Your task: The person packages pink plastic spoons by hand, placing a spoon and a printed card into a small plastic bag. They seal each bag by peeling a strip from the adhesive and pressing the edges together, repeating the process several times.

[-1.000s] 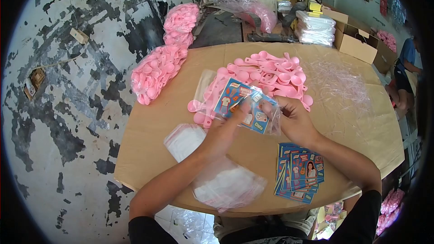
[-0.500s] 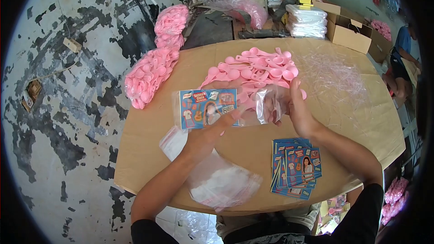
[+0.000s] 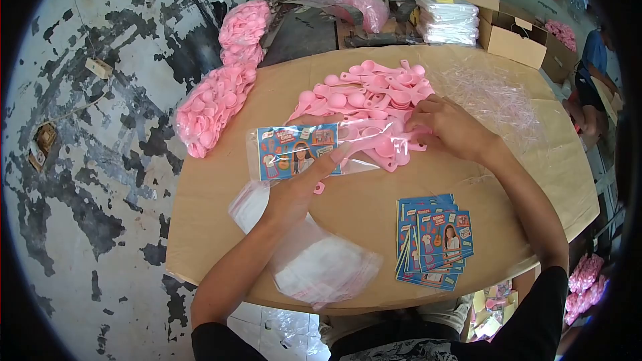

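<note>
My left hand (image 3: 304,177) grips a clear plastic bag (image 3: 361,166) with a blue printed card (image 3: 277,152) inside, its opening toward the right. My right hand (image 3: 447,124) is at the right edge of the pile of pink spoons (image 3: 361,93), fingers bent together; what they hold, if anything, is hidden. Pink spoons show through and behind the bag. Below the left hand lie empty clear bags (image 3: 321,264). A stack of blue cards (image 3: 445,237) lies on the brown table (image 3: 221,227) at the right.
Bagged pink spoons (image 3: 214,107) stand at the table's back left. Clear plastic strands (image 3: 495,103) lie at the right. Behind are stacked plastic packs (image 3: 447,21) and an open cardboard box (image 3: 513,43). Another person (image 3: 592,67) sits at the far right.
My right hand has left the bag's open end and moved up to the spoon pile, its fingers now bent. My left hand still holds the bag with the card.
</note>
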The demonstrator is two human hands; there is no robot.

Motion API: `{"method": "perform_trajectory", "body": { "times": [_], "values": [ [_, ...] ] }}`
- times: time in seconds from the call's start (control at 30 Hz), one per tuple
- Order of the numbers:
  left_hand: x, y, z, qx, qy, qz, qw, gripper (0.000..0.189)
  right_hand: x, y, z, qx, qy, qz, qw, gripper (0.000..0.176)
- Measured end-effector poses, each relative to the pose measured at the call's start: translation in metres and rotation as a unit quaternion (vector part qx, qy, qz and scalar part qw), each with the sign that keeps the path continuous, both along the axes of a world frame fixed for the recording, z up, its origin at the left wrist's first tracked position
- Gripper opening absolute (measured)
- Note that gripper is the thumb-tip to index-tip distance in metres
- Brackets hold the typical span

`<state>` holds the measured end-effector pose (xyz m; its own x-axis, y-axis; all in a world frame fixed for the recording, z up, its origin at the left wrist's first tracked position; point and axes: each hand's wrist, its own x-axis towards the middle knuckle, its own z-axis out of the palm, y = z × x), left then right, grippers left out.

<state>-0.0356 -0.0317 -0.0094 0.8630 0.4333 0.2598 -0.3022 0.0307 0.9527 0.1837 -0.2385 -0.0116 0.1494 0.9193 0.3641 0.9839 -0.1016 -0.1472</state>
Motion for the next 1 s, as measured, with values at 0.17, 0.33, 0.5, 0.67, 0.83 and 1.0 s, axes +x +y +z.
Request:
{"method": "perform_trajectory", "body": {
  "times": [0.17, 0.33, 0.5, 0.67, 0.83, 1.0],
  "values": [
    [0.005, 0.001, 0.003, -0.040, -0.062, -0.004, 0.997, 0.043, -0.018, -0.009, 0.043, -0.074, 0.206, -0.097, 0.971, 0.020],
    [0.003, 0.010, 0.007, -0.119, -0.080, -0.017, 0.989, 0.039, -0.026, -0.009, 0.042, 0.052, 0.318, 0.025, 0.946, 0.019],
    [-0.004, -0.005, 0.000, -0.135, 0.041, -0.040, 0.989, 0.045, -0.066, 0.000, 0.049, -0.004, 0.367, -0.005, 0.930, 0.023],
    [-0.005, -0.015, -0.006, -0.119, -0.042, -0.158, 0.979, 0.061, -0.116, 0.011, 0.057, 0.074, 0.429, 0.049, 0.899, 0.019],
    [0.001, -0.005, 0.003, -0.129, -0.139, -0.191, 0.963, 0.068, -0.102, -0.035, 0.140, 0.157, 0.207, -0.013, 0.966, 0.011],
    [0.005, 0.009, 0.000, 0.044, -0.132, -0.124, 0.982, 0.084, -0.097, -0.029, 0.145, 0.077, 0.025, -0.067, 0.994, 0.011]
  ]
}}
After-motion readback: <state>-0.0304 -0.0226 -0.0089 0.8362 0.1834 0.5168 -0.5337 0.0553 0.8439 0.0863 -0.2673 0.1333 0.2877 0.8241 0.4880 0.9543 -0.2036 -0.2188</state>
